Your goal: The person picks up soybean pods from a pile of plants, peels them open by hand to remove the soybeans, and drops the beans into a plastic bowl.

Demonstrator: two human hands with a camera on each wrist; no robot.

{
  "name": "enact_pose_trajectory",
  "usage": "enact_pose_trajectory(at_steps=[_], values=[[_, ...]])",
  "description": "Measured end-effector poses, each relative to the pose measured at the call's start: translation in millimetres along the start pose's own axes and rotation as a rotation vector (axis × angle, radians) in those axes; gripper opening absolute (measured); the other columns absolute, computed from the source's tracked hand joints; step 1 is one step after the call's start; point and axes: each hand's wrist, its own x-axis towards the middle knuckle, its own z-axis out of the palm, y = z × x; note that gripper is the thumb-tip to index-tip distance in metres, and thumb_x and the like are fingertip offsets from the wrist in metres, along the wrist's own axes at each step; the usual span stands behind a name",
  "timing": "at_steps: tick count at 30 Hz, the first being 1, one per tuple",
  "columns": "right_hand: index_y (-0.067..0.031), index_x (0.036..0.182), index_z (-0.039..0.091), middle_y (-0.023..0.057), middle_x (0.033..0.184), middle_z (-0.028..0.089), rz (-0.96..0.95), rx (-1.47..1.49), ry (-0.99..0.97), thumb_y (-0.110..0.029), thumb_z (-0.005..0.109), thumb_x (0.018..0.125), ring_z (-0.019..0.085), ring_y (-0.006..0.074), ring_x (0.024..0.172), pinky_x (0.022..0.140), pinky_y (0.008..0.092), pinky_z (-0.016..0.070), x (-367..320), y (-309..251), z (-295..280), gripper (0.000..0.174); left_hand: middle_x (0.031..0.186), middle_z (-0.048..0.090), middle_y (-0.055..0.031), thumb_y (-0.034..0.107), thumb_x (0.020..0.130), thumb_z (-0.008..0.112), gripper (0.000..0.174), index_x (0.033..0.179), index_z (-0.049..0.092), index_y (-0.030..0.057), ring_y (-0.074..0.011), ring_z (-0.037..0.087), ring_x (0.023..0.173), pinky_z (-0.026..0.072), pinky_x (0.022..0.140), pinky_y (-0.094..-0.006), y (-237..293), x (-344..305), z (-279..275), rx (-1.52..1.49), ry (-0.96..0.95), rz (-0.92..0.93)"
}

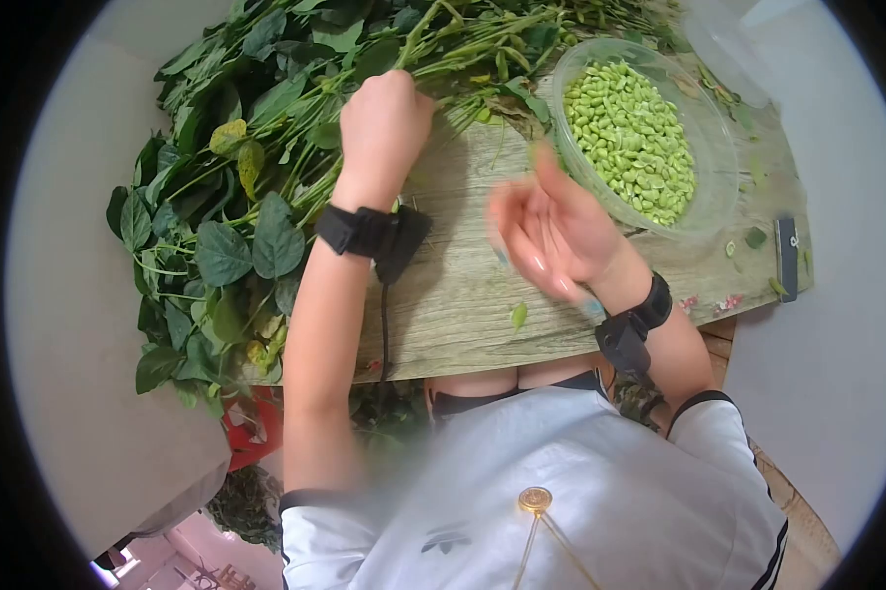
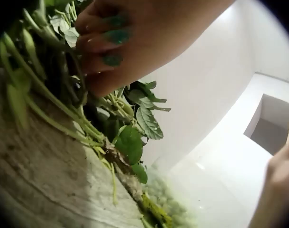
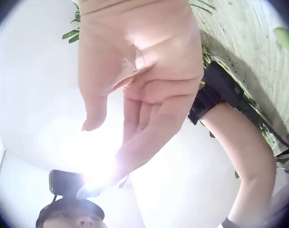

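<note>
My left hand (image 1: 386,123) grips green bean-plant stems (image 1: 433,28) at the top of the table. In the left wrist view its fingers (image 2: 104,40), with teal nails, curl in against the stems. My right hand (image 1: 566,226) is held over the table with the palm turned up, thumb apart and fingers loosely bent, blurred by motion. The right wrist view shows nothing in that palm (image 3: 149,61). Just beyond it stands a clear plastic bowl (image 1: 726,162) of shelled green beans (image 1: 628,138).
Leafy bean plants (image 1: 225,251) heap along the table's left and far sides. A single green pod (image 1: 518,315) lies on the wood-patterned table (image 1: 453,305) near its front edge. At the right edge sits a dark strip-shaped object (image 1: 786,259).
</note>
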Motion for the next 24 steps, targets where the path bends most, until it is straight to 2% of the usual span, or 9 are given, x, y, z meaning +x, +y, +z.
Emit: enact_pose_trajectory(at_steps=[3,4,9,10,14,17,20,23,24], values=[[0.0055,0.117,0.051,0.0069,0.07,0.059,-0.096,-0.084,0.388,-0.049,0.04,0.101,0.059,0.0179,0.048,0.043,0.0237,0.0486,18,-4,-11,0.058,0.07,0.065,-0.0191,0.02,0.083,0.064,0.02,0.081,0.069,0.0009,-0.0364,0.065,0.068,0.0517,0.063,-0.043,-8,-8,-6,-0.044,0.028,0.033],[0.0055,0.117,0.051,0.0069,0.07,0.059,-0.095,-0.081,0.387,-0.049,0.04,0.101,0.059,0.0179,0.048,0.043,0.0237,0.0486,25,-4,-13,0.058,0.066,0.063,-0.0184,0.019,0.084,0.064,0.02,0.08,0.069,0.0007,-0.0353,0.063,0.063,0.0493,0.058,-0.0418,-10,-12,-8,-0.092,0.067,0.073],[-0.0003,0.125,0.044,0.0038,0.073,0.058,-0.183,-0.577,0.888,-0.05,0.046,0.099,0.063,0.0152,0.061,0.045,0.025,0.047,73,-5,-13,0.056,0.067,0.064,-0.0183,0.018,0.087,0.058,0.021,0.077,0.064,0.0007,-0.037,0.064,0.065,0.051,0.059,-0.0434,2,-29,-24,-0.24,0.048,-0.028],[-0.0015,0.112,0.053,0.0076,0.085,0.058,-0.192,-0.711,0.995,-0.05,0.051,0.096,0.062,0.0145,0.064,0.047,0.0296,0.0527,83,-5,-14,0.051,0.066,0.064,-0.0168,0.019,0.087,0.059,0.02,0.08,0.066,0.0022,-0.0359,0.064,0.064,0.0508,0.058,-0.0421,4,-30,-25,-0.241,0.077,-0.05],[-0.0028,0.089,0.063,0.0019,0.08,0.057,-0.154,-0.857,0.898,-0.041,0.056,0.096,0.057,0.0127,0.061,0.043,0.0253,0.0456,100,-20,-40,0.039,0.056,0.058,-0.0115,0.021,0.086,0.066,0.018,0.086,0.068,0.0037,-0.0279,0.056,0.048,0.043,0.049,-0.0361,-5,-35,-12,-0.204,0.224,0.037],[-0.0029,0.089,0.064,0.0011,0.078,0.055,-0.122,-0.741,0.928,-0.03,0.058,0.095,0.054,0.0117,0.059,0.042,0.0237,0.0413,104,-26,-56,0.029,0.057,0.06,-0.008,0.02,0.086,0.067,0.014,0.088,0.069,0.0062,-0.0218,0.053,0.045,0.0429,0.048,-0.0332,-9,-38,-13,-0.253,0.244,0.09],[-0.0025,0.091,0.064,0.0002,0.074,0.056,-0.092,-0.818,0.95,-0.024,0.054,0.093,0.056,0.0113,0.057,0.045,0.0239,0.0425,107,-31,-57,0.023,0.074,0.067,-0.0053,0.014,0.084,0.067,0.011,0.093,0.069,0.0072,-0.0171,0.056,0.057,0.0449,0.054,-0.0299,-11,-36,-18,-0.333,0.273,0.091],[-0.0012,0.096,0.063,0.0014,0.071,0.059,-0.042,-0.915,0.963,-0.026,0.051,0.093,0.061,0.0134,0.055,0.046,0.0237,0.0466,103,-34,-54,0.027,0.089,0.067,-0.0072,0.01,0.079,0.064,0.027,0.105,0.069,0.0121,-0.0224,0.058,0.077,0.0482,0.069,-0.0321,-28,-27,-20,-0.288,0.41,0.331],[0.0018,0.098,0.061,0.0037,0.07,0.06,-0.022,-0.94,0.959,-0.026,0.05,0.094,0.064,0.0162,0.053,0.045,0.0247,0.0488,102,-34,-52,0.03,0.092,0.067,-0.0068,0.009,0.078,0.064,0.038,0.115,0.066,0.0157,-0.0222,0.055,0.078,0.0465,0.072,-0.0325,-36,-28,-21,-0.34,0.223,0.276]])
